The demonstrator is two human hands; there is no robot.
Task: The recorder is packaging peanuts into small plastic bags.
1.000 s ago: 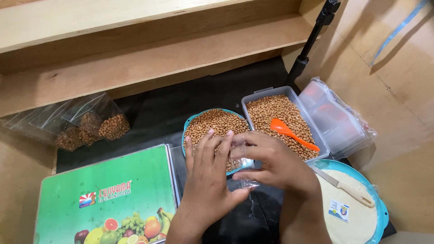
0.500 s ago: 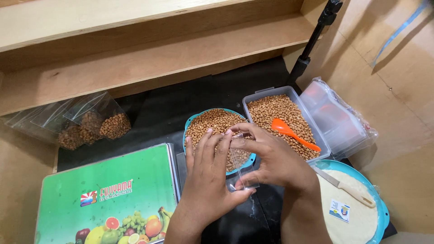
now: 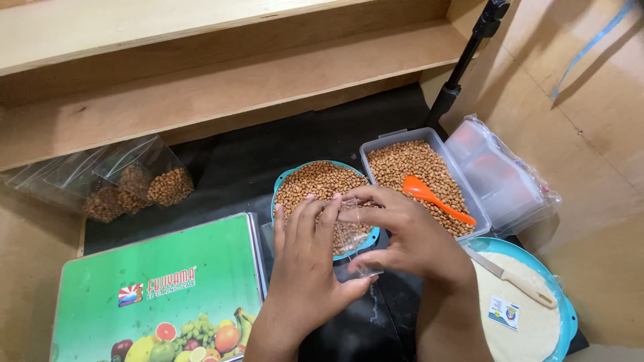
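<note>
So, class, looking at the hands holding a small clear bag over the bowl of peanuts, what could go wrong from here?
1. The small clear bag is pinched between the left hand and right hand; if its mouth stays shut, peanuts could miss it.
2. The blue bowl is heaped, so a nudge might scatter peanuts onto the black mat.
3. The knife lies near the right wrist.

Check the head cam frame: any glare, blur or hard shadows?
Head view: sharp overall, no motion blur on left hand or right hand; soft glare on the clear bag between them and on the stack of plastic bags; dark shadow under the wooden shelf; slight wide-angle bowing at edges.
</note>
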